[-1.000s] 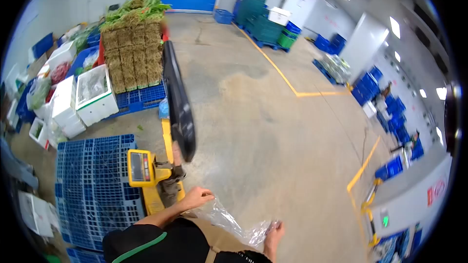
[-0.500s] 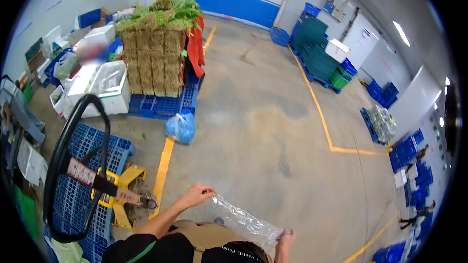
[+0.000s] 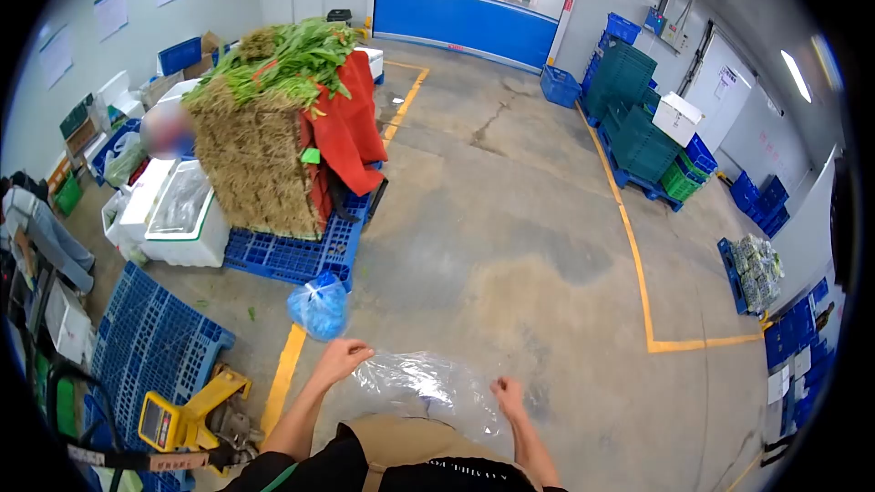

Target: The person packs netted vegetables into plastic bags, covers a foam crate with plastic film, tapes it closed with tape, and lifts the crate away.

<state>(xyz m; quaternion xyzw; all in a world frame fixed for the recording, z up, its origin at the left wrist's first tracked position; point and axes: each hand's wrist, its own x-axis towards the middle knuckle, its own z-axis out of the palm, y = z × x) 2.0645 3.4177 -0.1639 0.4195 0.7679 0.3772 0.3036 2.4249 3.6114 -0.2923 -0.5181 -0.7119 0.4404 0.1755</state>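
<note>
Between my two hands stretches a clear plastic bag, thin and shiny, over the floor in front of my body. My left hand pinches its upper left corner. At the bag's right edge, my right hand is closed on the film. Its fingertips are small and slightly blurred. The bag looks flat, and its lower part lies against my tan apron. Beyond my left hand, a knotted blue bag sits on the floor.
Ahead left, a tall stack of bundled greens with red cloth stands on a blue pallet. A yellow pallet jack is at lower left beside another pallet. White foam boxes adjoin the stack. Green crates stand right.
My body has moved forward and turned, so the greens stack looks closer and the pallet jack has dropped lower left. My right hand has risen, leaving the plastic bag held more level and spread.
</note>
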